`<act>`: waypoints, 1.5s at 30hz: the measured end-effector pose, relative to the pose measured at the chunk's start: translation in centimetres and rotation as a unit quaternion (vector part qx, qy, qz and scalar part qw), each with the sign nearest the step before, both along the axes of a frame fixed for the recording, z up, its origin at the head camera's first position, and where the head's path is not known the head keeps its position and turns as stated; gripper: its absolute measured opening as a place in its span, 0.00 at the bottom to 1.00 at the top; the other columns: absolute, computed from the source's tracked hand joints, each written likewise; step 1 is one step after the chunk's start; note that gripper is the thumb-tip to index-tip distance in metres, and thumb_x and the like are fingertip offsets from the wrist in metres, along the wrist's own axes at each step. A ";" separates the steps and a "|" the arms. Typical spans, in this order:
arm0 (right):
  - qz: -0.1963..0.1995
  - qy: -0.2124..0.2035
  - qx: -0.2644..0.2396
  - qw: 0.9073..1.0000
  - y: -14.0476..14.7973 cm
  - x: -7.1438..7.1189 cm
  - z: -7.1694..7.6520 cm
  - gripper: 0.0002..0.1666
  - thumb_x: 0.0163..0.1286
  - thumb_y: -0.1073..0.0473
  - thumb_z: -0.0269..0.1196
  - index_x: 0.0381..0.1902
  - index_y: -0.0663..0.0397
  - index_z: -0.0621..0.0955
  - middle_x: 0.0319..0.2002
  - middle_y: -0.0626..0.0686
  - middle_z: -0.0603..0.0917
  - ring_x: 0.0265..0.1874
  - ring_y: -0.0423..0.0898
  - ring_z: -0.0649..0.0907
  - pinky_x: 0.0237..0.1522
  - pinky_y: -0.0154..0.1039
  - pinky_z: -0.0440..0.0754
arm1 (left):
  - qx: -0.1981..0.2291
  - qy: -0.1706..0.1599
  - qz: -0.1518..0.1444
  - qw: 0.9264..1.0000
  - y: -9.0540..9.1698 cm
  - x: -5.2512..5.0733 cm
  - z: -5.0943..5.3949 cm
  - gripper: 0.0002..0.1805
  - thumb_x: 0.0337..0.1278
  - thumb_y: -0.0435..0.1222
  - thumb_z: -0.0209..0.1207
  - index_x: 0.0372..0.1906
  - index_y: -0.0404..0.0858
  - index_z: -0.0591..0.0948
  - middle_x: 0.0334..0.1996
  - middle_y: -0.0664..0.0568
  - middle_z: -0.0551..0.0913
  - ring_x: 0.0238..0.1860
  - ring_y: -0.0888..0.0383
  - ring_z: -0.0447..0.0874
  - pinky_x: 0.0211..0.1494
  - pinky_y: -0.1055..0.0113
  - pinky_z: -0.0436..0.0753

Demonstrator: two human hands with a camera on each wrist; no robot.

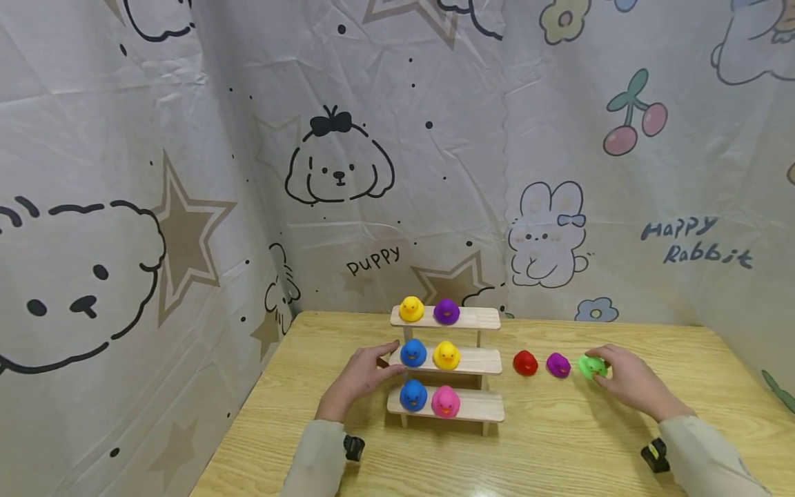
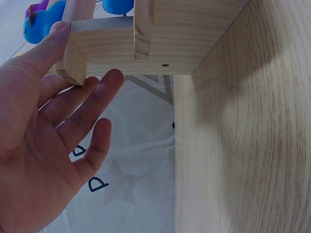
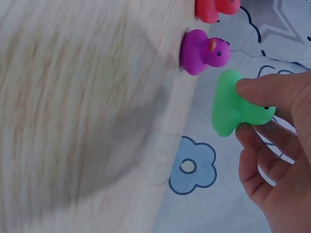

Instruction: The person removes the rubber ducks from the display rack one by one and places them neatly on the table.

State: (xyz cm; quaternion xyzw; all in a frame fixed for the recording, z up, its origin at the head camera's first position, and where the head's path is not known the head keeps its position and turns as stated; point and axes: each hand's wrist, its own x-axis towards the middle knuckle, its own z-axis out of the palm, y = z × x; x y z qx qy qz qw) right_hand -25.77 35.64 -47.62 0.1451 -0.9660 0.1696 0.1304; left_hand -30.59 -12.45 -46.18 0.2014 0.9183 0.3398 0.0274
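Pale wood anchors the head view: a three-tier stand (image 1: 479, 362) on a tabletop (image 1: 546, 449), two toy ducks to each shelf, with a person's left hand (image 1: 362, 375) at the middle shelf's nine o'clock end. Well out at three o'clock, the right hand (image 1: 636, 383) grips a green duck (image 1: 585, 366). Between stand and green duck sit a red duck (image 1: 525, 363) and a magenta duck (image 1: 558, 366), the latter just beside the green one at its nine o'clock. With room that tight, the green duck is best moved straight up before sideways.

From the left wrist, thumb and forefinger pinch the end of the middle shelf, the other fingers loosely bent. A blue duck (image 1: 413, 353) sits close by the thumb tip, toward the hand's twelve o'clock; whether they touch cannot be told. Light, steady pressure serves here, since a tug could topple the ducks.

From the right wrist, thumb and fingers close on the green duck from opposite sides. Patterned curtain (image 3: 197, 213) shows between its base and the tabletop, so it appears lifted. The magenta duck lies toward its eleven o'clock. A gentle pinch, base level, should hold it without slipping.
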 end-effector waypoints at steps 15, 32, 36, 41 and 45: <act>0.001 -0.026 -0.012 1.000 0.8 -1.1 -0.4 0.23 0.48 0.72 0.71 0.45 0.71 0.79 0.39 0.63 0.81 0.34 0.56 0.80 0.37 0.55 0.78 | -0.004 0.002 0.000 1.000 -0.1 0.0 -0.1 0.34 0.58 0.54 0.59 0.67 0.44 0.71 0.61 0.51 0.74 0.42 0.57 0.79 0.42 0.65 0.79; -0.005 -0.057 -0.043 0.997 1.8 -2.2 -2.0 0.21 0.49 0.74 0.67 0.44 0.72 0.79 0.41 0.66 0.80 0.36 0.58 0.79 0.39 0.56 0.77 | 0.000 -0.004 0.005 1.000 -0.1 0.0 -0.1 0.33 0.58 0.54 0.59 0.67 0.46 0.71 0.61 0.52 0.74 0.43 0.58 0.79 0.43 0.65 0.79; -0.010 -0.062 -0.050 0.997 2.1 -2.5 -2.4 0.21 0.49 0.73 0.67 0.45 0.72 0.79 0.42 0.66 0.80 0.36 0.58 0.79 0.39 0.56 0.77 | 0.003 -0.006 0.003 1.000 -0.1 0.0 -0.1 0.33 0.58 0.54 0.59 0.67 0.45 0.70 0.61 0.53 0.74 0.43 0.57 0.79 0.43 0.64 0.79; -0.008 -0.061 -0.052 0.997 2.2 -2.7 -2.7 0.21 0.49 0.73 0.68 0.44 0.72 0.79 0.40 0.65 0.80 0.35 0.57 0.79 0.38 0.55 0.78 | 0.005 -0.006 0.000 1.000 -0.1 0.0 0.0 0.34 0.58 0.53 0.59 0.67 0.43 0.70 0.61 0.53 0.74 0.44 0.57 0.80 0.43 0.64 0.80; -0.006 -0.058 -0.049 0.997 2.1 -2.9 -2.8 0.21 0.49 0.73 0.68 0.44 0.72 0.78 0.39 0.65 0.80 0.34 0.57 0.79 0.37 0.55 0.78 | 0.004 -0.003 -0.003 1.000 -0.1 0.0 0.0 0.34 0.58 0.53 0.59 0.67 0.43 0.70 0.62 0.52 0.74 0.44 0.56 0.80 0.44 0.64 0.80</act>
